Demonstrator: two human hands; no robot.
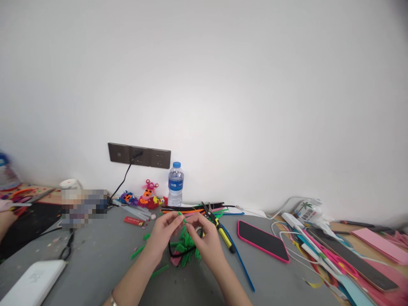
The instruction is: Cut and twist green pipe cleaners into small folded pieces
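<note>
Both hands meet at the middle of the grey table, fingertips pinched close together. A short green pipe cleaner pokes up between them. My left hand pinches it, and my right hand closes on it from the other side. Just below the fingers lies a heap of bent green pipe cleaners, with a black pipe cleaner looped in front, partly hidden by my hands. Yellow-and-black pliers rest beside my right hand, near a long blue pipe cleaner.
Behind my hands lie assorted pipe cleaners and a water bottle. Small colourful figures stand by the wall. A pink-edged phone lies right, before cables and scissors. At left are a white power bank and another person's hand.
</note>
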